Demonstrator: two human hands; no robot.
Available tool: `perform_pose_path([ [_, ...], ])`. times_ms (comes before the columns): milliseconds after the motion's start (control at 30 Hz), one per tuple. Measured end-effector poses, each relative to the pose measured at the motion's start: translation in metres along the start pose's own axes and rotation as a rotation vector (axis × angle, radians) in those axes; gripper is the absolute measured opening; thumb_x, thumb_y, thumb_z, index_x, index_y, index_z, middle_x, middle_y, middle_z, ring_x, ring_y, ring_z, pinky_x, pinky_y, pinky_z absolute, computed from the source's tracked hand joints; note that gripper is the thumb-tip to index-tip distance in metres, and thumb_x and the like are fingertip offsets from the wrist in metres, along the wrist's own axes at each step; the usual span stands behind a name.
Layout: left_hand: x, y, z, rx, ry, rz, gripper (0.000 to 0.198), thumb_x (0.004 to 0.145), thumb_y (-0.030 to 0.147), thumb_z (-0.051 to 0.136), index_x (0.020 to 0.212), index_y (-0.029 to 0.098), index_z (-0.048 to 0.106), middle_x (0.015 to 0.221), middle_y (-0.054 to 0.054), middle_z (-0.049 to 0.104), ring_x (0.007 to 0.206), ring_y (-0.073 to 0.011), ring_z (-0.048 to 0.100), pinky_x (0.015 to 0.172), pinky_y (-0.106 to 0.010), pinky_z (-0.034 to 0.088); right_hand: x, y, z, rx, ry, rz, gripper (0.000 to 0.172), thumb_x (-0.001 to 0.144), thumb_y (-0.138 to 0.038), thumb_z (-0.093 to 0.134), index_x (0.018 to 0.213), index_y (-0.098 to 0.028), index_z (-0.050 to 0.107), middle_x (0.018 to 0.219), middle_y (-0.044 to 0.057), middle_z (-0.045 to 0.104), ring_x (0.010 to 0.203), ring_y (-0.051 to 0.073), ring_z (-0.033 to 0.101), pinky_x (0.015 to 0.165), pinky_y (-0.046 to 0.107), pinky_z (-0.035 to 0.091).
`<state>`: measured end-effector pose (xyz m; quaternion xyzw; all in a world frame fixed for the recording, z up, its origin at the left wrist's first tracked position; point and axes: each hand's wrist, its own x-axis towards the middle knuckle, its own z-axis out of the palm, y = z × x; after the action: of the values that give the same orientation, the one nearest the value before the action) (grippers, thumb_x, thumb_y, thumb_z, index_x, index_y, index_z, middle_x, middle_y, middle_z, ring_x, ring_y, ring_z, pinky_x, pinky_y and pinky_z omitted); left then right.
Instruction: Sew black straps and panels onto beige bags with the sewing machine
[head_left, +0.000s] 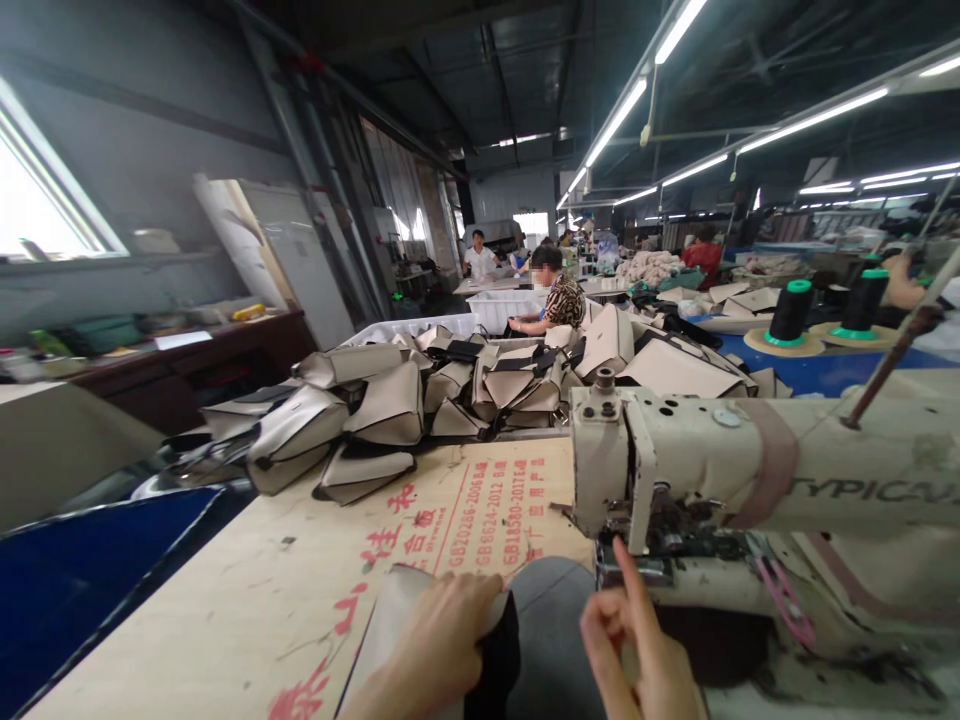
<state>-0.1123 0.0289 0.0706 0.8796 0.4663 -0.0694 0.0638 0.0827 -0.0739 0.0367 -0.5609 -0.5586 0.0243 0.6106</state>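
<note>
Plywood table (315,560) with red print. Our left hand (442,640) is closed over the top of a beige bag piece (386,625), which lies at the table's near edge under the palm. Our right hand (637,655), just beside it, points its index finger up at the sewing machine (697,460). We cannot tell whether its curled fingers pinch anything.

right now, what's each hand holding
left hand: closed on the beige bag piece
right hand: curled, one finger up by the sewing machine; hold cannot be told
</note>
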Motion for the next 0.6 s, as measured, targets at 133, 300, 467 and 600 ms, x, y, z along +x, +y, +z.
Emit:
perform_pose_path([
  [133, 0.004, 0.006, -0.004, 0.037, -0.009, 0.004, 0.033, 0.05, 0.009, 0.049, 0.08, 0.022, 0.054, 0.084, -0.004, 0.066, 0.08, -0.0261, 0.061, 0.058, -0.029, 0.036, 0.015, -0.015, 0.039, 0.13, 0.153, 0.153, 0.033, 0.093, -0.031, 0.042, 0.121, -0.013, 0.039, 0.072, 0.003, 0.061, 0.056, 0.012, 0.06, 0.052, 0.018, 0.049],
  [300, 0.027, 0.015, -0.006, 0.043, -0.033, 0.017, 0.033, 0.051, 0.008, 0.052, 0.082, 0.021, 0.054, 0.086, -0.004, 0.067, 0.083, -0.0266, 0.062, 0.059, -0.029, 0.038, 0.012, 0.016, 0.017, -0.151, -0.049, -0.276, 0.011, 0.09, -0.021, 0.047, 0.096, -0.017, 0.055, 0.075, 0.004, 0.065, 0.064, 0.015, 0.064, 0.061, 0.022, 0.05],
  [467, -0.005, -0.001, -0.003, 0.026, -0.105, -0.046, 0.036, 0.05, 0.005, 0.051, 0.081, 0.02, 0.057, 0.085, -0.006, 0.067, 0.085, -0.0292, 0.061, 0.063, -0.032, 0.041, -0.001, 0.039, -0.03, -0.311, -0.075, -0.4, 0.029, 0.088, -0.02, 0.047, 0.117, -0.017, 0.05, 0.092, 0.009, 0.066, 0.072, 0.016, 0.066, 0.062, 0.021, 0.054],
  [600, -0.062, -0.002, -0.013, -0.034, -0.055, -0.047, 0.037, 0.051, 0.005, 0.049, 0.083, 0.022, 0.056, 0.09, -0.005, 0.063, 0.086, -0.0264, 0.057, 0.073, -0.036, 0.04, -0.014, 0.022, -0.009, -0.422, -0.31, -0.62, 0.032, 0.09, -0.025, 0.037, 0.117, -0.018, 0.054, 0.107, 0.008, 0.063, 0.077, 0.018, 0.067, 0.059, 0.022, 0.055],
])
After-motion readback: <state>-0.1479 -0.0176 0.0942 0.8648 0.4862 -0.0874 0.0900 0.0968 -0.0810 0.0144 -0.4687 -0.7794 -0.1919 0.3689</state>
